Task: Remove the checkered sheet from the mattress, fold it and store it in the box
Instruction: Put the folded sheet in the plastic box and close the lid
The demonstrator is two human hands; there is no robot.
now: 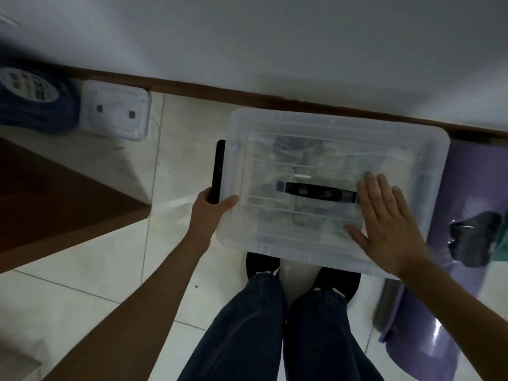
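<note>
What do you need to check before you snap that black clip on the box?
1. Lid in place: ok, it covers the whole top.
2. Right hand holding the lid down: ok, it lies flat on the lid beside the black handle.
3. Left hand on the black clip: ok, the fingers curl round its near end.
4. Sheet inside: cannot tell. Grey cloth shows through the lid, but no checks are clear.
5. Right edge of the lid fastened: cannot tell, it does not show from above.
</note>
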